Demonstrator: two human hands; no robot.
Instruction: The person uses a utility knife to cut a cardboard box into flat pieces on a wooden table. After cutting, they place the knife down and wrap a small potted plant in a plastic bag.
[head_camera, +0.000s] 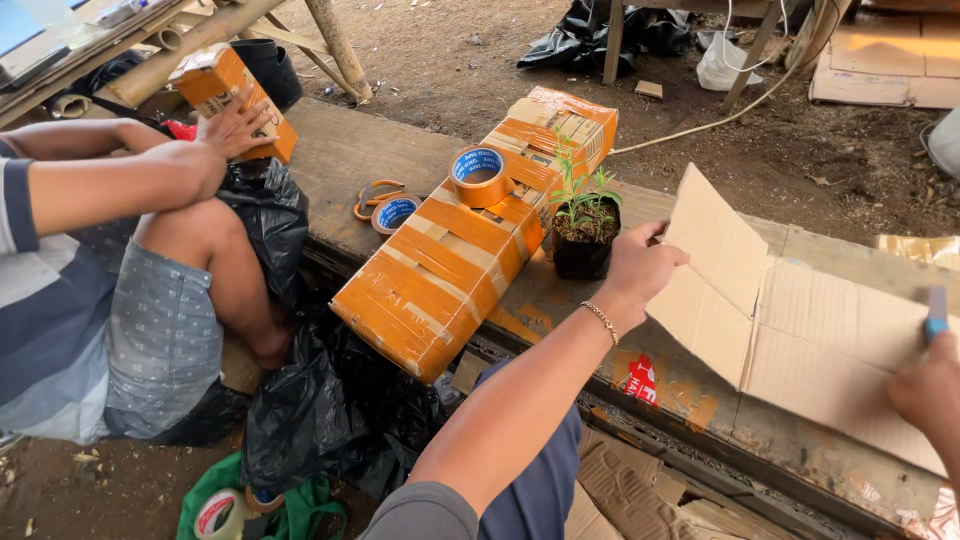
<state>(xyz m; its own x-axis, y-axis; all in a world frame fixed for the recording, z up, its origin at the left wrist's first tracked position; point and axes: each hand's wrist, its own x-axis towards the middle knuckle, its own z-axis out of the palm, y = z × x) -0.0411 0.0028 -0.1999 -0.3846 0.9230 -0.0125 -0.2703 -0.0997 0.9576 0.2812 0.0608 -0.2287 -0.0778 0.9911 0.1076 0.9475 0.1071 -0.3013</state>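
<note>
My left hand (640, 268) grips the left edge of a flat brown cardboard sheet (800, 330) that lies across a worn wooden bench (350, 150). At the frame's right edge my right hand (925, 385) presses on the same sheet and holds a small blue tool (937, 312), likely a cutter. Just left of my left hand stands a small green seedling in a black pot (584, 235). A long box wrapped in orange tape (470, 240) lies on the bench, with an orange tape roll (481, 176) on top of it.
Another person sits at the left, one hand (235, 128) on a small orange-taped box (232, 92). Black plastic bags (320, 410) lie below the bench. Another tape roll (395, 213) rests on the bench, and one more roll (220, 512) on a green bag. Flat cardboard (885, 55) sits far right.
</note>
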